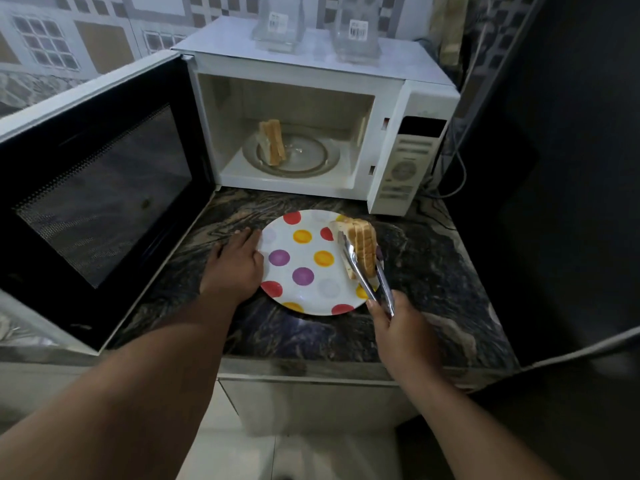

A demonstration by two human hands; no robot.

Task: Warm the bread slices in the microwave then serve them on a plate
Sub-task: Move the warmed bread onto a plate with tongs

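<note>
Over plate (304,271), right hand (398,323) gripping tongs (363,271) clamping upright bread (363,244), left hand (235,261) flat.

Barcode labels on two clear containers (278,24) atop the microwave (408,109) are too blurred to read.

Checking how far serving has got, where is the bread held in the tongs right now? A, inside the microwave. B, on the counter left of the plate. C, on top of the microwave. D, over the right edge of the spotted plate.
D: the tongs in the right hand clamp the bread slices at the right side of the plate.
</note>
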